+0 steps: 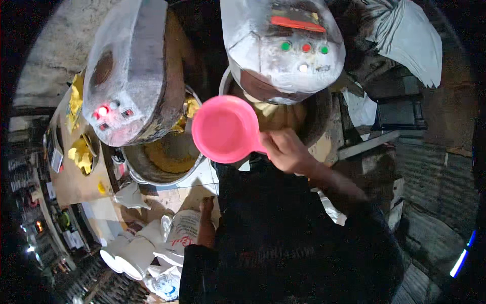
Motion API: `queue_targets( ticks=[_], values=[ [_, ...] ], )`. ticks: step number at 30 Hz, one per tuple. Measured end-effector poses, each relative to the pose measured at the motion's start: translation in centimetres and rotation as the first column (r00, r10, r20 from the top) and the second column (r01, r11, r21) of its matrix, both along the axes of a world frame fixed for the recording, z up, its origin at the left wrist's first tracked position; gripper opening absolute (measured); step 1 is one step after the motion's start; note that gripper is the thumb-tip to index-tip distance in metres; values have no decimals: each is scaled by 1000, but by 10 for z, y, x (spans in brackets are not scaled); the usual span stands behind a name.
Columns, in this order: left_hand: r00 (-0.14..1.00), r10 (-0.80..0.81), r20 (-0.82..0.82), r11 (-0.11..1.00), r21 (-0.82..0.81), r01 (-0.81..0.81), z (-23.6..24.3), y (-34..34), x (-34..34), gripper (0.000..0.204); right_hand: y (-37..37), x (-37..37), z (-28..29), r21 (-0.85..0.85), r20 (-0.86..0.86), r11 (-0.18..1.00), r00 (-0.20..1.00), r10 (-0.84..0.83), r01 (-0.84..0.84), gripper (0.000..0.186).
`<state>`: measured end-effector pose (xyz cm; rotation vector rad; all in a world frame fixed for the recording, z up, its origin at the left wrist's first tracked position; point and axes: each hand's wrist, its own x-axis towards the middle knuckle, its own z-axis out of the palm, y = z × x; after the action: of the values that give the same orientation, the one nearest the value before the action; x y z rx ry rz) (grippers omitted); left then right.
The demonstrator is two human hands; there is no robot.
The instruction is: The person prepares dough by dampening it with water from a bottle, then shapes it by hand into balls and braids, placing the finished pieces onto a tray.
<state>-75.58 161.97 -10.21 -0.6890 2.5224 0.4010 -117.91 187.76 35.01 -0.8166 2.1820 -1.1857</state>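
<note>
My right hand [288, 150] is closed around the short handle of a pink plastic dipper [226, 129]. The dipper is held up in front of the right-hand dough mixer [283, 45], and no contents show in it. Beyond it, the mixer's metal bowl [315, 117] holds pale dough [281, 115], partly hidden by the dipper and the machine's head. Low at my left side hangs my left hand [206, 204], near a printed white sack [183, 229]; its fingers are too small and unclear to read.
Another mixer [129, 66] with a lit red lamp stands at left over a bowl [169, 169] with yellowish residue. White buckets [132, 256] stand at lower left, beside a board [76, 177] bearing yellow wrapping [81, 154]. White sacks [412, 40] hang at upper right.
</note>
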Motion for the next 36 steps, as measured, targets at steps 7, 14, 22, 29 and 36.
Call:
queue_targets(
  ticks=[7, 14, 22, 29, 36],
  values=[
    [962, 258, -84, 936, 270, -228, 22, -22, -12, 21, 34, 26, -58, 11, -46, 997, 996, -81, 81, 36],
    [847, 532, -16, 828, 217, -516, 24, -4, -26, 15, 56, 27, -115, 104, -182, 994, 983, 7, 12, 20],
    [719, 683, -129, 632, 598, -493, 9, 3, 10, 33, 69, 18, -141, 205, -284, 978, 955, 80, -21, 18],
    [989, 126, 76, 986, 97, -133, 33, 9, 10, 42, 72, 13, -142, 107, -323, 994, 945, 49, -15, 34],
    [961, 129, -245, 972, 224, -74, 45, 18, 8, 29, 77, 25, -192, 134, -469, 991, 882, 41, 25, 13]
  ],
)
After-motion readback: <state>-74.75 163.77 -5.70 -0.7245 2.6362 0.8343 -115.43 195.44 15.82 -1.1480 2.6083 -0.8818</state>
